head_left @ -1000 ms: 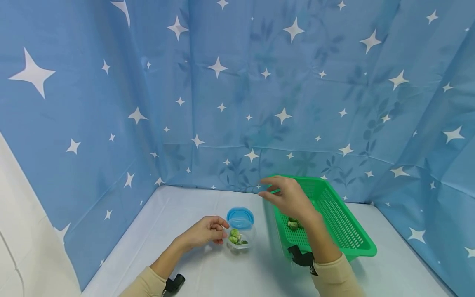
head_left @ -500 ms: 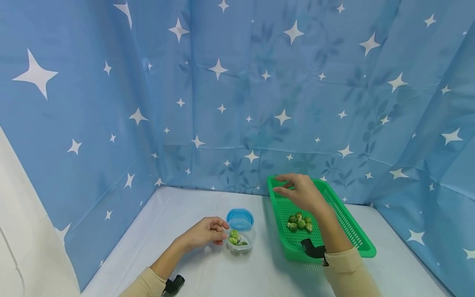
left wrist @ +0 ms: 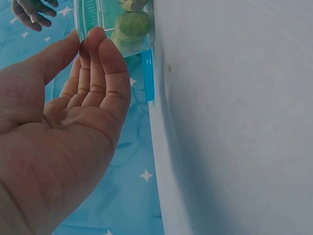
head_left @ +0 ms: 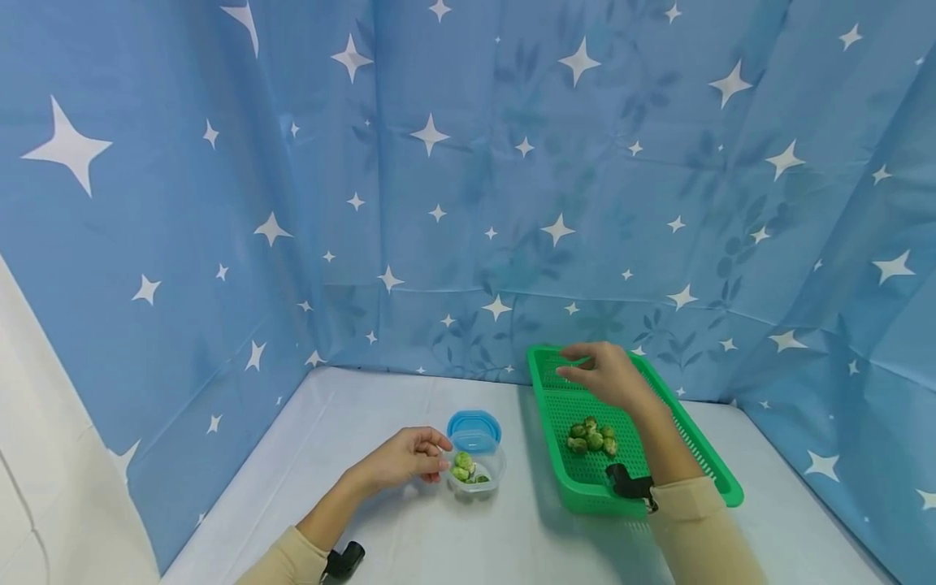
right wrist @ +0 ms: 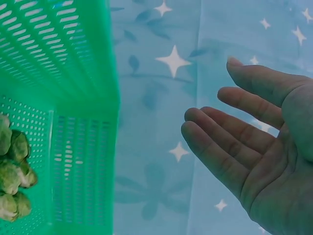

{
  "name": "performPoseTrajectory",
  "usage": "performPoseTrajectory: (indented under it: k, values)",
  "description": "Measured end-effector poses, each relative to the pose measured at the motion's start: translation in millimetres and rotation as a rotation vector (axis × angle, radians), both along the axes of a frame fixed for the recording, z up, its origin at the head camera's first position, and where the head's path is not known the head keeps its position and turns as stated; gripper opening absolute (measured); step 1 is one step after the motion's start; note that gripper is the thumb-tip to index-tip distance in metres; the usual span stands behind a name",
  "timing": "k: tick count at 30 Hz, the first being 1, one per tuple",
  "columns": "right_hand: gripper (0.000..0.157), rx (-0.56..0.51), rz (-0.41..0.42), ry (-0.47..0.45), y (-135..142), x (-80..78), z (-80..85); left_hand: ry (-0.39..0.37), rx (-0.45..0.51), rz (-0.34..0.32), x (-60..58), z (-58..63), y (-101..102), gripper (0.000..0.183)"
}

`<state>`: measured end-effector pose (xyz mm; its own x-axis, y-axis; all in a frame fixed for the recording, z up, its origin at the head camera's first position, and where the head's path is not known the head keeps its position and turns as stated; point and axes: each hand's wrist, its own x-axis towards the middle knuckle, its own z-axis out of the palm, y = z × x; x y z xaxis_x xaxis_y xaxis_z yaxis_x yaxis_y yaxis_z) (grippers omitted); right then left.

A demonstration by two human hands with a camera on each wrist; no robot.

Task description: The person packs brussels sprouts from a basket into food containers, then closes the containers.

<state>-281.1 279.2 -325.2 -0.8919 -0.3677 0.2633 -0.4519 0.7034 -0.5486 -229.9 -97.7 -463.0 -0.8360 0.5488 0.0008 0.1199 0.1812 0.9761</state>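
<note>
My left hand (head_left: 409, 457) is beside a small clear plastic container (head_left: 491, 473), its fingertips right at the container's left rim. Several Brussels sprouts (head_left: 462, 463) lie inside that container. In the left wrist view the hand (left wrist: 83, 107) shows its palm, with relaxed fingers overlapping the container's wall. Over the far part of a green plastic basket (head_left: 559, 455), my right hand (head_left: 603, 374) hangs in the air, holding nothing. The right wrist view shows this hand (right wrist: 254, 132) with spread, relaxed fingers. A cluster of Brussels sprouts (head_left: 594, 439) rests on the basket's perforated floor.
A blue lid (head_left: 474, 421) lies just behind the clear container. The white-covered table (head_left: 366, 536) is bounded at the back and sides by a blue star-patterned curtain (head_left: 468, 187). The basket's raised walls stand on the right side.
My right hand has moved right, from near the basket's left rim to above its inside, baring the sprout cluster to view. The left hand has stayed at the container.
</note>
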Motion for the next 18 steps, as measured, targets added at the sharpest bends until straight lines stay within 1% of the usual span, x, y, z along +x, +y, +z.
performPoseTrajectory:
  k: [5, 12, 18]
  values:
    - [0.044, 0.018, -0.014, 0.008, 8, -9.5, -6.3, 0.004, 0.006, 0.0, -0.5, -0.5, 0, 0.034]
    - [0.044, 0.05, -0.025, -0.015, 13, -21.3, -12.4, 0.008, 0.0, 0.004, -0.9, -2.2, 0, 0.037]
    - [0.043, 0.065, -0.02, -0.027, 15, -30.0, -21.5, 0.006, -0.001, 0.005, 0.0, -1.4, 0, 0.035]
